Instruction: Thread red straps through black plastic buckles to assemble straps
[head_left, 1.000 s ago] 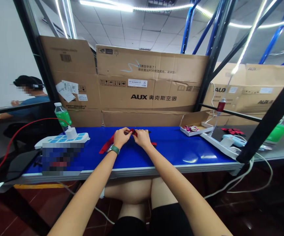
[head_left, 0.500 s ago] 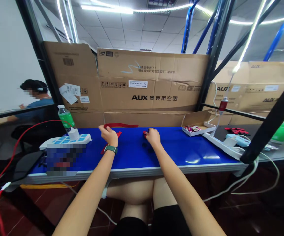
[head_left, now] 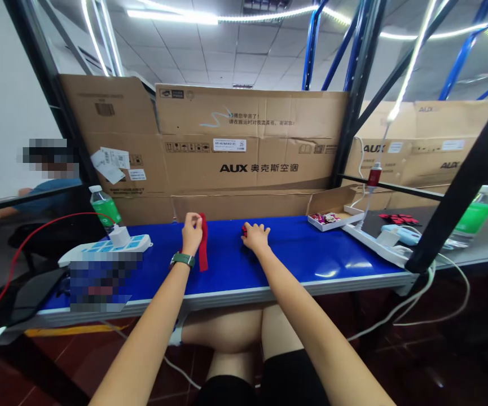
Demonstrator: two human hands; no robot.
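A red ribbon-like strip hangs from my left hand, pinched between thumb and fingers. Its lower end reaches down over the blue tabletop. To the right, my right hand rests low over the table, thumb and index finger at a small red and dark object. The hand hides most of that object, so its kind cannot be made out. The other fingers of this hand are bent and slightly spread.
A white open box with small colourful items stands at the back right. Power strips lie on the left and right. A green-labelled bottle is at the left, before a cardboard wall. A person sits beyond.
The red strip has swung from lying sideways to hanging down beside my left hand, which has turned upright. My right hand has shifted slightly left and its fingers have spread a little.
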